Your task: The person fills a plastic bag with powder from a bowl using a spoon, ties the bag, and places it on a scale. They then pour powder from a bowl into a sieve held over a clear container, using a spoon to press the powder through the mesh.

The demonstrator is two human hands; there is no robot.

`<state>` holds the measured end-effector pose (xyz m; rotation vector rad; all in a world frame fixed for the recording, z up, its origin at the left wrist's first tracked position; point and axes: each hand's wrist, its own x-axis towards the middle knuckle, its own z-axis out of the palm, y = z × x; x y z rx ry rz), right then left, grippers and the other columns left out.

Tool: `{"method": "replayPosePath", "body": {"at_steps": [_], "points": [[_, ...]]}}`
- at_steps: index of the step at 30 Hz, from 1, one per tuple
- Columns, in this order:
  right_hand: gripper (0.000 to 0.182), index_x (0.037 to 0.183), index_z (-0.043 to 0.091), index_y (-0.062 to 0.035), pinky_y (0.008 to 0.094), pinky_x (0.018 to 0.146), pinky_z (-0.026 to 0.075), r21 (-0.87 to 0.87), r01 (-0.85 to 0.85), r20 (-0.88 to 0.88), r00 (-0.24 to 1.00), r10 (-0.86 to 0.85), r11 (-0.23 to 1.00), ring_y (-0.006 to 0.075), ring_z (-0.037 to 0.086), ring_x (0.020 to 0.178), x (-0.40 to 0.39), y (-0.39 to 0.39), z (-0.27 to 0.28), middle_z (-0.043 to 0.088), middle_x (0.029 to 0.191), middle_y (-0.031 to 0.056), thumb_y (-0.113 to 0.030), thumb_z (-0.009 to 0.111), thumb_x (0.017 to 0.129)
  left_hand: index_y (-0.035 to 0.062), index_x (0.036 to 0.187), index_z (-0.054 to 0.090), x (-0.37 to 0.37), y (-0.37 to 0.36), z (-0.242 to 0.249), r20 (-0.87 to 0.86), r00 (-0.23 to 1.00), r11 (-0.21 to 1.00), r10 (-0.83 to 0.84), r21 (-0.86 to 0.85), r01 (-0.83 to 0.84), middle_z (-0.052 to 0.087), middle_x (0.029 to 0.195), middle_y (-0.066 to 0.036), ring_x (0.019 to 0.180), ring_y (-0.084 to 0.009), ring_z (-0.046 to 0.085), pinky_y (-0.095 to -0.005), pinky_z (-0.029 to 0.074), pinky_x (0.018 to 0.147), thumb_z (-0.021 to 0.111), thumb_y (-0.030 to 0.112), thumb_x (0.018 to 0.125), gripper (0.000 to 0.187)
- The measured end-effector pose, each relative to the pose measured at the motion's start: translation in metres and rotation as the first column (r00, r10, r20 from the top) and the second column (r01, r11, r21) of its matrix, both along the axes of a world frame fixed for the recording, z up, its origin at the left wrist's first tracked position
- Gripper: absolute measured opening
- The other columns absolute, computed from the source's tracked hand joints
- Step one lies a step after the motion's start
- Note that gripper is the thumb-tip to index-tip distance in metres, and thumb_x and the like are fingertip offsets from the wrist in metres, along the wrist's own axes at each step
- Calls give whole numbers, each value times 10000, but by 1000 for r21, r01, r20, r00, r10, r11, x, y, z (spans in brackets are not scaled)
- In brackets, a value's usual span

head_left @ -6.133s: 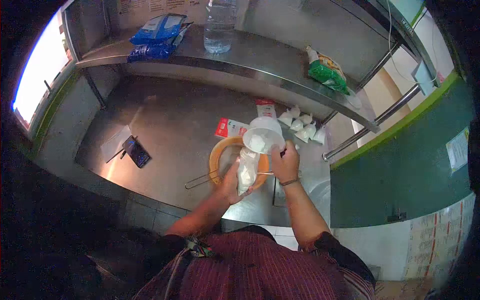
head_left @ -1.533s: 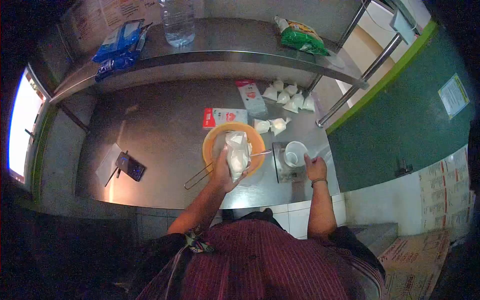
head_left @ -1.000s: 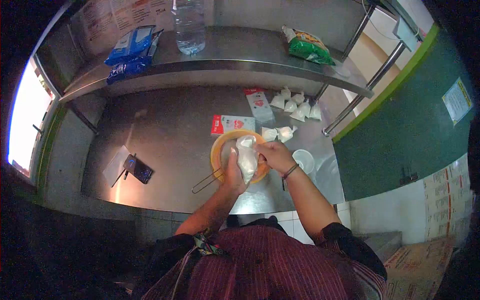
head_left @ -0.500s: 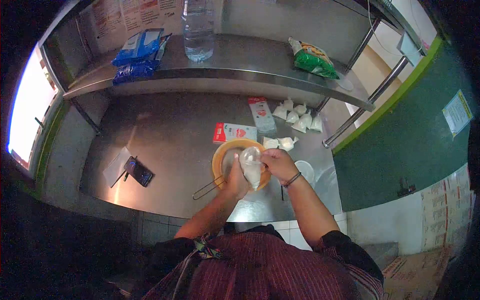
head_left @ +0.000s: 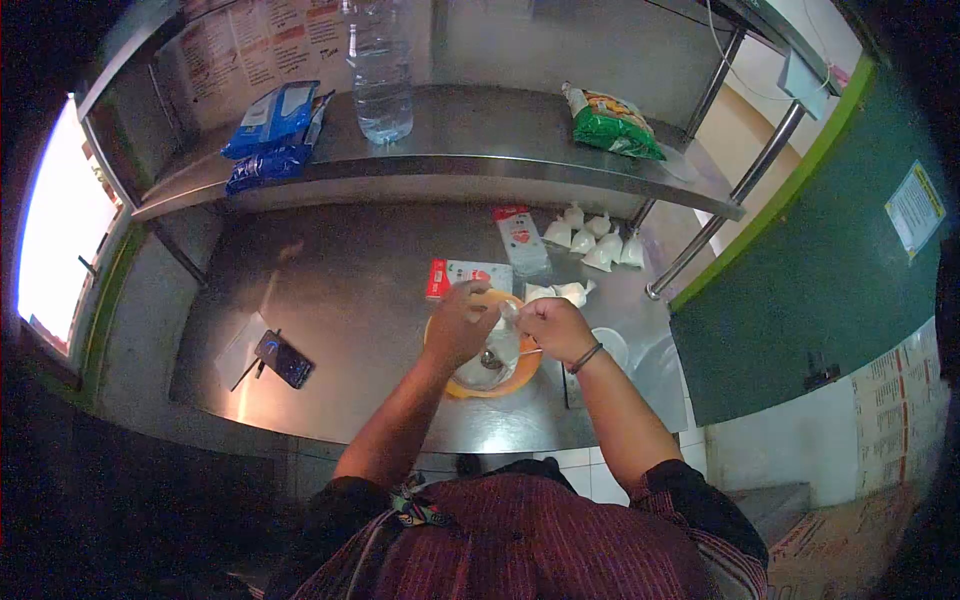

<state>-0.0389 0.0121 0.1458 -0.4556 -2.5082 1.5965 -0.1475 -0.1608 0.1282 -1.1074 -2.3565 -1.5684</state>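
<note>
A clear plastic bag of white powder [head_left: 508, 345] hangs over an orange bowl [head_left: 455, 389]. My right hand [head_left: 560, 330] pinches the bag near its top from the right. From the left, my left hand [head_left: 463, 328] is closed with its fingertips at the gathered neck of the bag. Inside the bowl, white powder and a small metal piece, perhaps a spoon, show partly below the bag. The far side of the bowl is partly hidden by my hands.
Behind the bowl lie two red-and-white packets [head_left: 480, 275] and several tied bags of white powder [head_left: 600, 247]. A phone [head_left: 284, 359] stands at the left. Overhead, a metal shelf [head_left: 480, 168] bears a water bottle [head_left: 383, 95], blue packets [head_left: 270, 135] and a green packet [head_left: 617, 130].
My left hand has moved up from the bag's side to its neck. The bag's puffed top is now gathered, and the bag hangs lower between my hands.
</note>
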Motion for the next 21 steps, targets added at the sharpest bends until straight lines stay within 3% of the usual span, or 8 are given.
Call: {"method": "replayPosePath", "body": {"at_steps": [1,3,6,13,16,18,19,21], "points": [[254,815,737,-36,320,650,528,21,9,3,1000,-9,1000,131,662,674,1,-1,0,713,748,57,-280,692,867,41,1116,666,-4,-1,3,-4,1000,1000,-3,-3,3,665,1112,-165,1013,-306,649,-394,498,898,691,213,905,274],[261,825,744,-40,326,664,537,39,22,2,1000,-23,999,143,677,685,0,1,-5,726,765,67,-294,697,862,83,974,705,-12,-5,9,-319,944,995,-87,20,99,655,1102,-136,1038,-325,624,-437,474,921,718,157,811,180],[256,867,757,-44,343,702,551,105,19,-32,999,-16,994,181,703,718,-4,8,-23,742,802,93,-295,716,841,110,833,717,-14,-7,22,-473,861,982,-188,-84,168,641,1107,-100,1095,-315,597,-475,442,956,717,136,748,89],[253,890,759,-36,356,743,559,64,12,-11,1000,-12,998,214,717,760,1,2,-15,744,810,114,-275,739,810,104,772,712,-3,-6,27,-563,812,980,-151,-190,51,620,1167,-65,1116,-304,576,-471,440,930,731,209,752,108],[262,895,755,-28,356,748,558,50,4,14,1000,-5,999,219,717,766,5,-1,-6,744,817,117,-275,740,810,103,779,713,-4,-8,28,-582,805,990,-120,-133,52,647,1085,-73,1103,-298,581,-449,442,935,738,252,770,151],[266,900,753,-24,354,748,557,44,-4,33,999,2,999,220,717,768,5,0,-9,744,826,118,-274,740,810,89,809,715,-11,-7,31,-412,866,927,-282,-350,136,693,1011,-100,1032,-302,643,-425,490,902,752,293,795,208],[267,900,750,-21,348,739,557,62,-17,9,1000,16,998,212,715,758,4,1,-12,745,831,112,-272,740,811,89,809,715,-9,-9,34,-411,866,927,-283,-350,137,693,1011,-100,1032,-302,643,-425,490,902,752,293,795,208],[267,900,747,-19,343,729,557,79,-33,-11,999,34,996,204,714,747,4,1,-14,746,837,106,-270,740,813,66,878,720,-3,-15,41,78,982,919,-174,-346,190,725,958,-141,939,-313,698,-405,538,839,741,296,818,239]]}}
